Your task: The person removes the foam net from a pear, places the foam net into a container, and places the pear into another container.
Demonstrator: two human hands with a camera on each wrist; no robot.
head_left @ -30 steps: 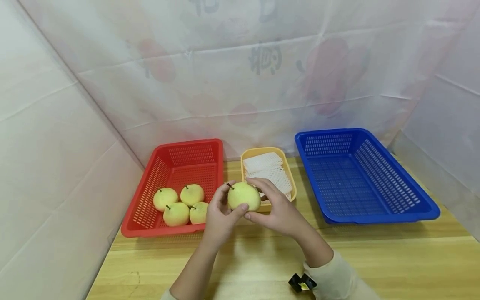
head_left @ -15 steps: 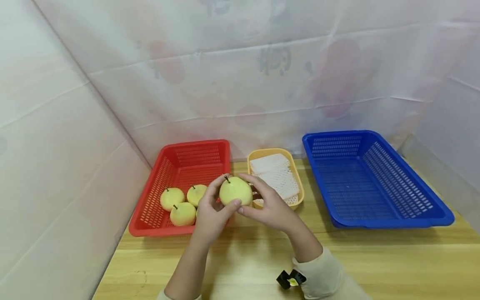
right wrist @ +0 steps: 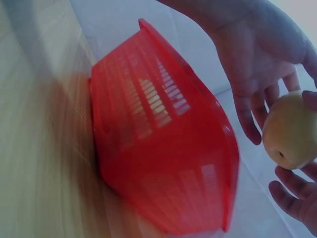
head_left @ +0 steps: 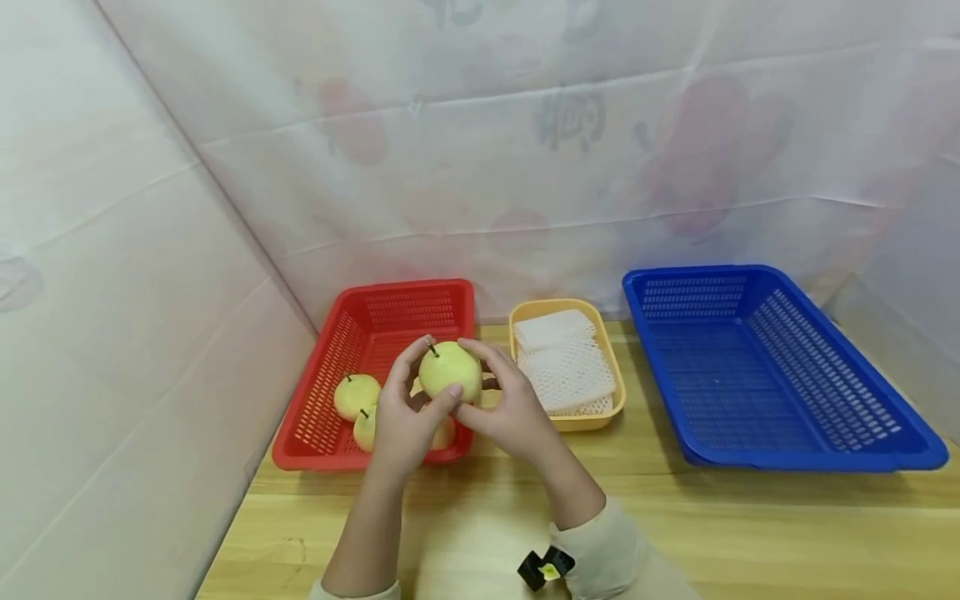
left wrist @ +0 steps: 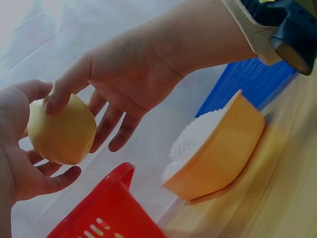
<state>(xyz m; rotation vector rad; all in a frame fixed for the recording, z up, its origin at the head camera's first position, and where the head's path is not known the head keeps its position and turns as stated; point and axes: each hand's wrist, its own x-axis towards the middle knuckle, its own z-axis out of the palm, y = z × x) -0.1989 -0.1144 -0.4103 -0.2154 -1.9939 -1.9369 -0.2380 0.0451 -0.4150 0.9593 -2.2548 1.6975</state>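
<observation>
Both hands hold a yellow-green pear with a dark stem, raised above the front right part of the red basket. My left hand grips its left side, the thumb across the front. From the right, my right hand curls its fingers and thumb against the fruit. The left wrist view shows the pear between the fingertips of both hands. In the right wrist view the pear's underside faces the camera. More pears lie in the red basket, partly hidden behind the hands.
A small yellow basket with white foam net sleeves stands right of the red one. Farther right is a blue basket with nothing in it. A white printed cloth hangs behind the wooden table.
The hands have carried the pear leftward, from beside the yellow basket to over the red one. The head view has swung left, so the baskets appear farther right.
</observation>
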